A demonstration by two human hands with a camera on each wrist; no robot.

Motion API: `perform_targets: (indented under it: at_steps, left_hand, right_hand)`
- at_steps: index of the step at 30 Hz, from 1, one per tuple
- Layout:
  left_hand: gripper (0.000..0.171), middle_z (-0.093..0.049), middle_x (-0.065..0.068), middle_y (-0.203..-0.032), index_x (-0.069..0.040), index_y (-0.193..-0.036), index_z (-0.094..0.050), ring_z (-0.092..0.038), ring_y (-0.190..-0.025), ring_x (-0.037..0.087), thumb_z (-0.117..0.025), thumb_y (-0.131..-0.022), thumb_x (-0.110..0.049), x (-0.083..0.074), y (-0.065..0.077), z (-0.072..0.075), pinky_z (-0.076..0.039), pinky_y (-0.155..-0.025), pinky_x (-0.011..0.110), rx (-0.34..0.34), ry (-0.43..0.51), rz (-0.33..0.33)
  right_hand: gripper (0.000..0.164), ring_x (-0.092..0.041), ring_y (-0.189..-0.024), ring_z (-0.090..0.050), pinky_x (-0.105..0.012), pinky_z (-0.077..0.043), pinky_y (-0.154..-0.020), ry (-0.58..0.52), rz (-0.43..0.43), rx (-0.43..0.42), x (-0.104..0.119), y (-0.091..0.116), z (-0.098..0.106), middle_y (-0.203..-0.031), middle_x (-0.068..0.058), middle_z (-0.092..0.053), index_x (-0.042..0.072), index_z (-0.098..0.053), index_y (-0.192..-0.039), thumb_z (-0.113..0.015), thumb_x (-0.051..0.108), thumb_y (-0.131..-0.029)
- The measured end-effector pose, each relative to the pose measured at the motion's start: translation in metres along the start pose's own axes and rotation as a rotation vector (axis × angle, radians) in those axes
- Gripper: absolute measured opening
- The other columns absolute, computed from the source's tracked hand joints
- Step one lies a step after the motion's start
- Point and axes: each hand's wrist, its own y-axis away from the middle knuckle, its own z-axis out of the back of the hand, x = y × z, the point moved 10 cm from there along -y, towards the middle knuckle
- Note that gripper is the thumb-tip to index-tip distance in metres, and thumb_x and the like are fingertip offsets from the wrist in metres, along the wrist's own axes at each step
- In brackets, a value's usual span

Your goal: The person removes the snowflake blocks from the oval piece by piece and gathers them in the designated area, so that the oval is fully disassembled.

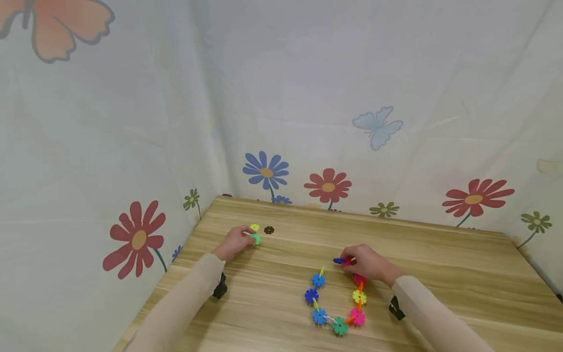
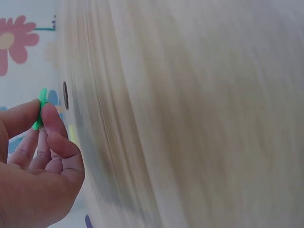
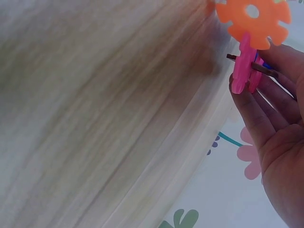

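Note:
My left hand [image 1: 234, 244] pinches a green notched plastic disc [image 1: 256, 239] between thumb and finger over the far left of the table; the left wrist view shows this green disc [image 2: 43, 97] edge-on. Toward the middle right, my right hand [image 1: 368, 264] grips the upper right end of a curved chain of interlocked flower-shaped discs [image 1: 340, 326] in mixed colours. A dark blue disc [image 1: 338, 261] sticks out past its fingertips. In the right wrist view the fingers hold a pink disc [image 3: 242, 71], joined with a brown disc [image 3: 263, 70] and near an orange disc [image 3: 237, 19].
A loose yellow disc [image 1: 254, 227] and a brown disc [image 1: 269, 230] lie just beyond my left hand. The wooden table [image 1: 422, 244] meets a flower-printed cloth wall [image 1: 299, 122] at its back and left edges.

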Motion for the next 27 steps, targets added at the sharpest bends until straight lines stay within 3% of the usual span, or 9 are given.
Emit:
perform_targets:
  at_steps: [11,27]
  left_hand:
    - [0.027,-0.062,0.015,-0.090,0.006,-0.109,-0.059,-0.058,-0.074,0.022,-0.064,-0.083,0.002,0.014,-0.001,0.021,-0.045,-0.062,0.028,-0.025,-0.054,0.023]
    - [0.034,-0.061,0.020,-0.103,0.007,-0.114,-0.057,-0.056,-0.077,0.019,-0.065,-0.081,0.007,0.027,-0.002,0.033,-0.047,-0.062,0.027,-0.060,-0.075,0.102]
  right_hand:
    - [0.015,-0.008,-0.079,-0.057,-0.029,-0.051,-0.075,0.009,0.017,-0.013,0.000,-0.001,0.000,-0.088,0.010,-0.063,0.015,-0.067,-0.094,-0.075,0.017,-0.082]
    - [0.016,-0.010,-0.080,-0.058,-0.030,-0.051,-0.075,-0.002,0.028,-0.019,0.003,-0.001,0.002,-0.089,0.008,-0.064,0.013,-0.068,-0.095,-0.075,0.016,-0.082]
